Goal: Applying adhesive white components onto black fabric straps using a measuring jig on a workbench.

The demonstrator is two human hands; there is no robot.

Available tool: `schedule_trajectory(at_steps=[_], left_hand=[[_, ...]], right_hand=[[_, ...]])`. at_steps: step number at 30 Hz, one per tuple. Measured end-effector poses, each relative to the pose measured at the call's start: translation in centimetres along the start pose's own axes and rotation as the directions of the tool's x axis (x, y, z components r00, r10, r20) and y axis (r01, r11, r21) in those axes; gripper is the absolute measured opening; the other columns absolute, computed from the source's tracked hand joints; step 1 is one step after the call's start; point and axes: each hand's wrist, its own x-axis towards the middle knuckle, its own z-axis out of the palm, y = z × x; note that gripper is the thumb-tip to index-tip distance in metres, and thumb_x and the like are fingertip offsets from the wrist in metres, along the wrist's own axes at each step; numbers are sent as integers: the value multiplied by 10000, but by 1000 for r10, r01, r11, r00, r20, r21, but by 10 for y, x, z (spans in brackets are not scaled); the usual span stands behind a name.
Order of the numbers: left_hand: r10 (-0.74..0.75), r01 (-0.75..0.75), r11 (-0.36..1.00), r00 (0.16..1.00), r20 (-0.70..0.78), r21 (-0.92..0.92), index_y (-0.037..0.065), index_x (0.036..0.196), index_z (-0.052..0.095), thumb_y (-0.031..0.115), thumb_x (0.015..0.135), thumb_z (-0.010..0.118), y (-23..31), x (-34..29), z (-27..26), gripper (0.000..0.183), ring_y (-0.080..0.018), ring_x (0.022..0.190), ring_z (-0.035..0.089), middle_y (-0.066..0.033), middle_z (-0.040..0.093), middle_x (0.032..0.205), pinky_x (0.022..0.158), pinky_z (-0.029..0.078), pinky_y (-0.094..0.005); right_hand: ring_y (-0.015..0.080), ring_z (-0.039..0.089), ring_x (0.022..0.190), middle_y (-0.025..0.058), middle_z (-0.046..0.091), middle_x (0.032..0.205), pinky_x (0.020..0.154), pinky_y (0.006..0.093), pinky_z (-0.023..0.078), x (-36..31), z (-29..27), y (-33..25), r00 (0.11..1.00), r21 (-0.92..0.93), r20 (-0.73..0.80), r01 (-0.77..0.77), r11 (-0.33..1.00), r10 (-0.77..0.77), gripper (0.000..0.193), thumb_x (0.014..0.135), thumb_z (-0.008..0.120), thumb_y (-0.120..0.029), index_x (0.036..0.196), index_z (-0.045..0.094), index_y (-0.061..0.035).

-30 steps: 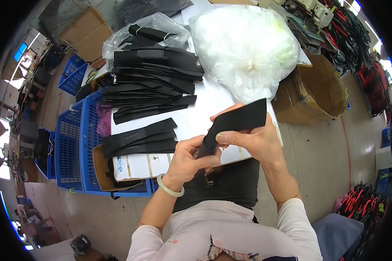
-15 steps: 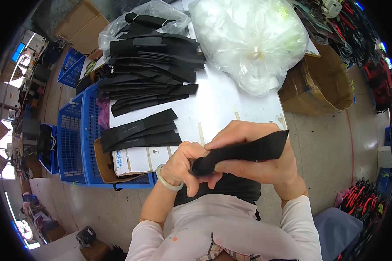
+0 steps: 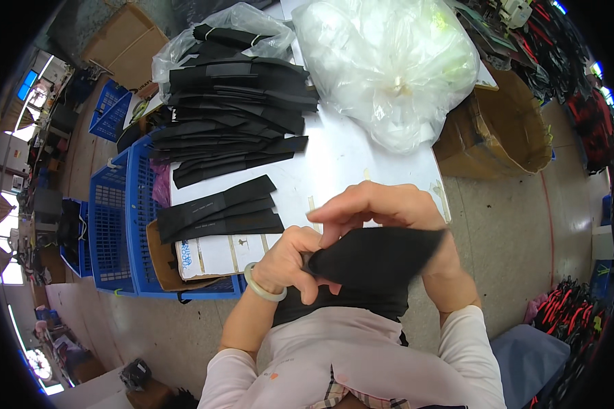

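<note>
A black fabric strip (image 3: 378, 258) hangs in front of me, its broad free end blurred by motion. My left hand (image 3: 291, 262), with a pale bangle on its wrist, is closed on the strip's narrow, curled end. My right hand (image 3: 396, 208) arches over the strip's far side with its fingers loosely apart; the strip hides its thumb and part of the palm. Left of my hands, a few similar black strips (image 3: 218, 210) lie fanned at the near left corner of the white table (image 3: 351, 158).
Behind the fanned strips lies a large pile of black strips (image 3: 239, 102). A clear plastic bag (image 3: 396, 75) with pale contents sits at the table's back right. Blue plastic crates (image 3: 112, 225) flank the table's left side; a cardboard box (image 3: 491, 133) stands to its right.
The thumb-and-finger pinch of my right hand on the strip has loosened, and its fingers have lifted. The strip's free end has swung nearer to me and turned its broad face up.
</note>
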Motion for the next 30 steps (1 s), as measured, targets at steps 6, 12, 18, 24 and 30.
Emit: schedule_trajectory(at_steps=[6,12,18,24,30], left_hand=[[11,-9,999,998,59,-39,-82,949,670,188,562,903,2,3,7,526,-166,652,638,-94,667,737,564,489,-259],[122,-65,902,987,-107,426,-25,923,662,50,810,692,2,7,10,138,-104,654,587,-54,654,763,591,466,-238],[177,-95,961,935,-309,261,-47,1237,578,278,1026,421,-2,27,9,417,-163,956,598,-99,664,1008,909,451,-316],[236,-160,967,859,-454,200,-59,1323,493,362,1030,395,-17,32,5,522,-205,1171,513,-148,561,1274,1005,404,-351],[231,-230,971,805,-547,71,-91,1109,617,247,1019,451,-17,27,-8,387,-237,1069,595,-188,646,1106,966,447,-376]], right_hand=[[127,607,702,71,660,797,614,246,454,0,0,5,999,-285,-35,27,958,-39,152,731,702,55,872,669,10],[48,474,400,27,547,553,378,209,342,10,9,26,908,-453,-386,-32,891,-164,243,789,687,-6,693,464,-13],[69,574,611,23,608,703,563,211,438,18,-14,30,861,-141,-507,-26,990,-49,153,819,713,-85,856,592,2],[66,557,687,-1,637,739,656,208,445,-25,-17,65,905,-367,-337,-379,849,259,183,790,746,-149,877,678,-4],[58,531,653,-4,623,701,610,213,418,-33,-20,79,884,-238,-365,-393,888,293,179,783,773,-143,836,677,-1]])
